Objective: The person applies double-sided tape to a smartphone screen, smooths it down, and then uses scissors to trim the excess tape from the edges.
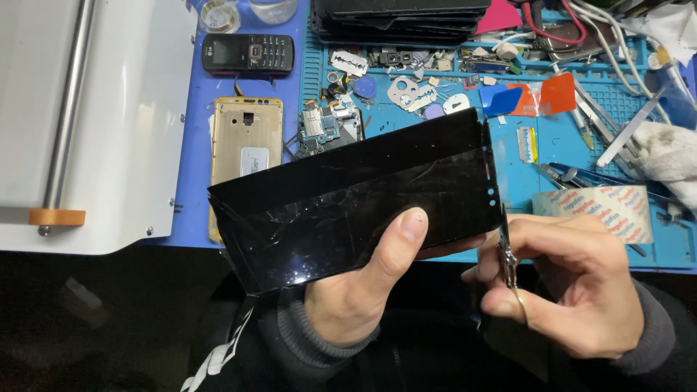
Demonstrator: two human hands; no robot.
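Observation:
My left hand [363,283] grips a black phone screen panel [341,196] from below, thumb pressed on its glossy face. A dark film sheet covers the panel and sticks out past its top and left edges. My right hand [573,283] holds small metal scissors [507,254], whose blades meet the film at the panel's right edge. The panel hangs above the near edge of the blue work mat [566,145].
A gold phone back housing [245,141] and a small black keypad phone [248,53] lie at the left of the mat. A circuit board [327,125], razor blades, picks and tweezers are scattered behind. A tape roll [610,210] sits right. A white machine [87,123] stands left.

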